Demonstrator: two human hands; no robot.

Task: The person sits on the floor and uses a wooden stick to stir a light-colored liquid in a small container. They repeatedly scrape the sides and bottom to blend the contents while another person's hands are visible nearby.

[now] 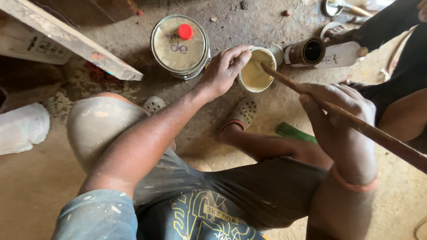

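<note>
My left hand (pixel 224 69) grips the rim of a small open tin (pixel 256 71) filled with pale cream paint, which stands on the dusty floor. My right hand (pixel 340 113) is closed around a long brown wooden stick (pixel 378 133). The stick's tip reaches over the tin's right rim into the paint. I am squatting, with both knees and sandalled feet below the tin.
A large closed can with a red cap (pixel 180 46) stands left of the tin. A brown bottle lies on its side (pixel 311 52) at the right. A wooden plank (pixel 66 38) slants at top left. Another person's dark-clad leg (pixel 391 26) is at top right.
</note>
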